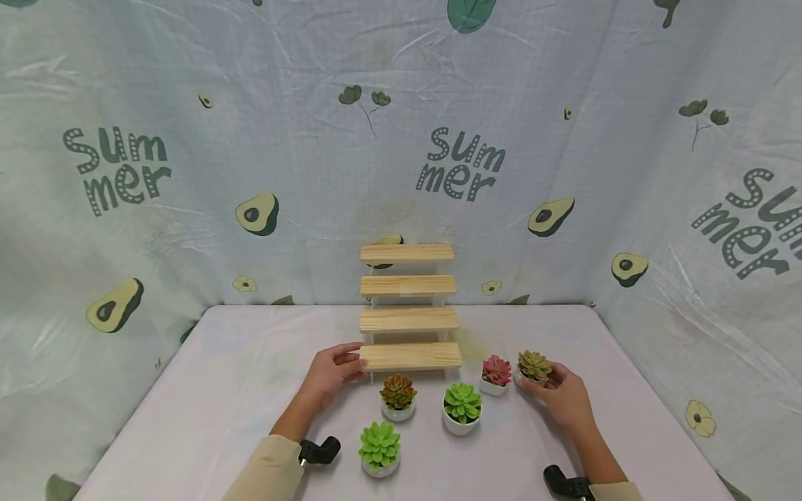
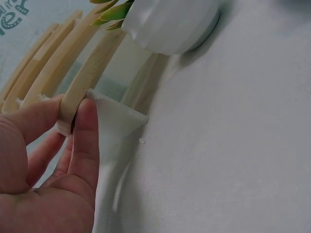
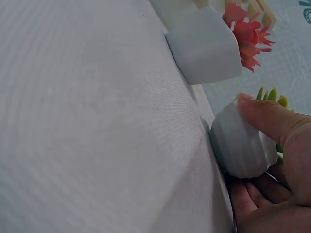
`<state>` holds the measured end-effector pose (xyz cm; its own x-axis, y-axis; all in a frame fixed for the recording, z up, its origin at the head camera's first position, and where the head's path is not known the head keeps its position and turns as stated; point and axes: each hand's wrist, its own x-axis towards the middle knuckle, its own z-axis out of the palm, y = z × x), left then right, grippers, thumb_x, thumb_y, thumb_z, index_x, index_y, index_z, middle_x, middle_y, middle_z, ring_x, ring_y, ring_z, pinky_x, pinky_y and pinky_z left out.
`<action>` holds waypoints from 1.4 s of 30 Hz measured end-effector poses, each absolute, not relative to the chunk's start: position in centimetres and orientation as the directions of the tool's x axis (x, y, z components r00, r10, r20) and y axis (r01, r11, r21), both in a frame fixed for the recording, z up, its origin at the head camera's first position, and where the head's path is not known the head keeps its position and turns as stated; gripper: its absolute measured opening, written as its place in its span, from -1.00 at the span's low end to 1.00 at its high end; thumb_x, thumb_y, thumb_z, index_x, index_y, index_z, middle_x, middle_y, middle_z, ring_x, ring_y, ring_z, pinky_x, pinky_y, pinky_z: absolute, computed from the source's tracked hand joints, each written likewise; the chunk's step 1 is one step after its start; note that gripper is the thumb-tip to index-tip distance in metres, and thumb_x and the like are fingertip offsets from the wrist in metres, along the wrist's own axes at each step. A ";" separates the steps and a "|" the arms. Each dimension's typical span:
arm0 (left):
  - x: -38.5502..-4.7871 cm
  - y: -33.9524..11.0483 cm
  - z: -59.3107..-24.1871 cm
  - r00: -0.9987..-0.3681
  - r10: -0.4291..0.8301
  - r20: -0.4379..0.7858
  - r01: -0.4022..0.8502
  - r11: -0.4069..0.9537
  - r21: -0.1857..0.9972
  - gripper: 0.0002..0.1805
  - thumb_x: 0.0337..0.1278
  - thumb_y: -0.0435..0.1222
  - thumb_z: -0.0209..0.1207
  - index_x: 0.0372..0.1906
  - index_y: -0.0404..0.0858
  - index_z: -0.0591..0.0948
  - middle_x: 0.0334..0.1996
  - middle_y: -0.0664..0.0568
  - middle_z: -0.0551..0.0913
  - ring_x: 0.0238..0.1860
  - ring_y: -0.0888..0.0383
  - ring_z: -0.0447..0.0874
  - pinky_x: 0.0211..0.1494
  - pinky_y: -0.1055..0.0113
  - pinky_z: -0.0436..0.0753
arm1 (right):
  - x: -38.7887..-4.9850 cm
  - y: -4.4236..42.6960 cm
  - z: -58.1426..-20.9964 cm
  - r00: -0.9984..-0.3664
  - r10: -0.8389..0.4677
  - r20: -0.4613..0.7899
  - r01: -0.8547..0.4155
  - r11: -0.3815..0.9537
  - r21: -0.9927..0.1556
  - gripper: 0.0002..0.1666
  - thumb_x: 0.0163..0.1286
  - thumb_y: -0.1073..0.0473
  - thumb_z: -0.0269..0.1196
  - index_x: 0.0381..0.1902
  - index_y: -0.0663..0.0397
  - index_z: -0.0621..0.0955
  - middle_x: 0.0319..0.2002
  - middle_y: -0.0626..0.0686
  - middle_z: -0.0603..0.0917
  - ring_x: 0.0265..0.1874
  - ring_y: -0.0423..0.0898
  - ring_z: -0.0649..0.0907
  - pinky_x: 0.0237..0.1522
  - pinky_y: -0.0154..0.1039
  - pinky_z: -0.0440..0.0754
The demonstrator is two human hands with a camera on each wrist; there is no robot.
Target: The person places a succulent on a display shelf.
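Note:
A small stepped shelf (image 1: 410, 356) with wooden slats on clear side panels stands at the back middle of the table. My left hand (image 1: 332, 376) pinches the left end of its lowest slat (image 2: 80, 85) between thumb and fingers. On the right, my right hand (image 1: 566, 398) grips the ribbed white pot (image 3: 243, 141) of a yellow-green succulent (image 1: 534, 365), thumb on one side and fingers on the other. That pot sits on or very close to the tabletop; I cannot tell which. Just left of it is a red succulent (image 1: 497, 371) in a squarish white pot (image 3: 206, 48).
In front of the shelf stand a brown-orange succulent (image 1: 398, 392) and two bright green ones, one at the centre right (image 1: 462, 403) and one nearer me (image 1: 379, 445), all in white pots. A printed cloth (image 1: 401, 139) hangs behind the pale table (image 1: 250, 362).

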<state>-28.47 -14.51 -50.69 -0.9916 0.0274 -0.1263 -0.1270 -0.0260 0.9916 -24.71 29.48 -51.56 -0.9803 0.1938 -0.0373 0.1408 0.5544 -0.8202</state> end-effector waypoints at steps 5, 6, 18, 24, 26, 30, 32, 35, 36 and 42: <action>-28.4 -14.5 -50.5 -0.991 0.027 -0.128 -0.129 -0.040 0.991 -0.51 0.27 -0.54 0.27 0.30 -0.47 0.54 -0.14 -0.16 0.72 -0.25 0.15 0.75 -0.11 0.27 0.84 | -24.8 29.4 -51.6 -0.979 0.203 -0.033 0.142 0.550 -0.823 0.07 0.25 -0.21 0.48 0.47 0.31 0.34 0.38 0.37 0.48 0.36 0.25 0.52 0.38 0.13 0.55; -28.4 -14.5 -50.5 -0.991 0.027 -0.128 -0.129 -0.041 0.991 -0.51 0.27 -0.54 0.27 0.30 -0.48 0.54 -0.14 -0.16 0.72 -0.25 0.15 0.75 -0.12 0.27 0.84 | -24.8 29.4 -51.6 -0.978 0.206 -0.034 0.144 0.549 -0.823 0.07 0.25 -0.21 0.48 0.48 0.31 0.33 0.38 0.37 0.48 0.36 0.25 0.52 0.38 0.12 0.55; -28.6 -14.4 -50.9 -0.991 0.035 -0.129 -0.131 -0.048 0.990 -0.52 0.28 -0.55 0.25 0.30 -0.47 0.54 -0.13 -0.16 0.73 -0.23 0.13 0.76 -0.10 0.24 0.84 | -24.8 29.4 -52.0 -0.967 0.248 -0.051 0.174 0.502 -0.847 0.12 0.17 -0.21 0.53 0.47 0.30 0.35 0.38 0.36 0.49 0.36 0.24 0.53 0.35 0.04 0.60; -28.6 -14.5 -51.0 -0.991 0.038 -0.130 -0.132 -0.063 0.989 -0.51 0.29 -0.55 0.25 0.31 -0.48 0.53 -0.14 -0.15 0.73 -0.24 0.13 0.76 -0.10 0.25 0.84 | -24.8 29.3 -52.2 -0.964 0.263 -0.045 0.176 0.499 -0.849 0.13 0.14 -0.24 0.54 0.48 0.24 0.37 0.39 0.31 0.49 0.36 0.18 0.53 0.33 -0.06 0.63; -28.6 -14.5 -51.0 -0.990 0.035 -0.134 -0.136 -0.071 0.988 -0.50 0.28 -0.55 0.25 0.31 -0.47 0.53 -0.15 -0.14 0.73 -0.24 0.13 0.76 -0.10 0.25 0.84 | -24.9 29.3 -52.1 -0.963 0.265 -0.040 0.174 0.501 -0.848 0.14 0.12 -0.27 0.54 0.48 0.22 0.38 0.40 0.30 0.49 0.37 0.17 0.53 0.33 -0.08 0.63; -28.6 -14.5 -51.0 -0.991 0.031 -0.133 -0.135 -0.075 0.988 -0.51 0.28 -0.56 0.24 0.30 -0.48 0.54 -0.16 -0.15 0.73 -0.24 0.13 0.76 -0.10 0.24 0.84 | -25.1 29.3 -51.7 -0.963 0.268 -0.037 0.171 0.497 -0.851 0.16 0.10 -0.30 0.54 0.49 0.20 0.39 0.39 0.28 0.51 0.35 0.15 0.54 0.17 -0.35 0.67; -28.6 -14.5 -51.0 -0.990 0.032 -0.137 -0.139 -0.074 0.988 -0.51 0.28 -0.56 0.25 0.30 -0.47 0.54 -0.15 -0.15 0.73 -0.23 0.13 0.76 -0.10 0.24 0.85 | -25.1 29.2 -51.3 -0.963 0.267 -0.037 0.171 0.502 -0.848 0.15 0.11 -0.31 0.54 0.49 0.18 0.39 0.37 0.28 0.53 0.32 0.14 0.56 0.04 -0.49 0.63; -28.5 -14.5 -51.0 -0.988 0.032 -0.149 -0.152 -0.074 0.986 -0.51 0.27 -0.56 0.25 0.31 -0.45 0.55 -0.14 -0.14 0.73 -0.23 0.12 0.76 -0.09 0.23 0.85 | -25.3 29.0 -50.7 -0.965 0.261 -0.031 0.166 0.513 -0.842 0.10 0.16 -0.29 0.52 0.49 0.16 0.40 0.36 0.26 0.54 0.30 0.13 0.57 0.00 -0.51 0.60; -28.5 -14.5 -51.0 -0.988 0.031 -0.150 -0.152 -0.075 0.986 -0.51 0.27 -0.56 0.25 0.30 -0.45 0.55 -0.15 -0.15 0.73 -0.23 0.12 0.76 -0.09 0.22 0.85 | -25.4 28.8 -50.4 -0.966 0.258 -0.026 0.160 0.515 -0.842 0.08 0.17 -0.28 0.51 0.49 0.15 0.40 0.36 0.26 0.54 0.30 0.13 0.56 0.02 -0.51 0.61; -28.6 -14.4 -50.9 -0.989 0.024 -0.147 -0.148 -0.069 0.987 -0.52 0.27 -0.56 0.25 0.29 -0.44 0.56 -0.14 -0.16 0.73 -0.22 0.12 0.76 -0.08 0.21 0.85 | -26.6 28.1 -48.5 -0.973 0.228 0.026 0.087 0.473 -0.876 0.00 0.23 -0.19 0.50 0.48 0.16 0.41 0.36 0.26 0.54 0.32 0.13 0.57 -0.09 -0.70 0.54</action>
